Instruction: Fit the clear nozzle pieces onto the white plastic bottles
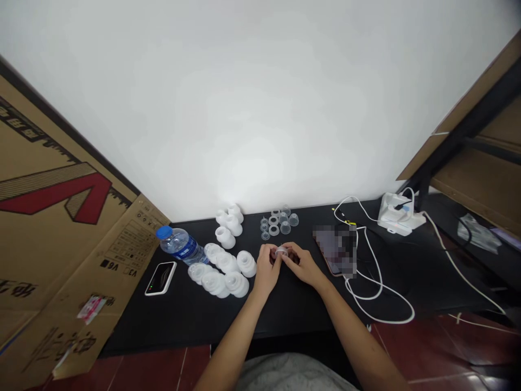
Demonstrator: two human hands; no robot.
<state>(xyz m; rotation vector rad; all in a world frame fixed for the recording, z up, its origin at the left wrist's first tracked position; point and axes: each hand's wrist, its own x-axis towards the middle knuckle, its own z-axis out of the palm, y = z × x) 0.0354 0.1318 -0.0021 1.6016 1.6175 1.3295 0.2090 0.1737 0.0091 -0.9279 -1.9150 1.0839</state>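
Both my hands meet over the middle of the black table. My left hand and my right hand pinch a small clear plastic part between their fingertips. Just left of my left hand lie several white plastic funnel-shaped parts, some lying down. Three more white parts stand upright further back. A cluster of small clear rings and caps sits behind my hands, near the wall.
A water bottle lies on its side at the left, beside a white device. A phone lies right of my hands. White cables run to a power strip. Cardboard leans at left.
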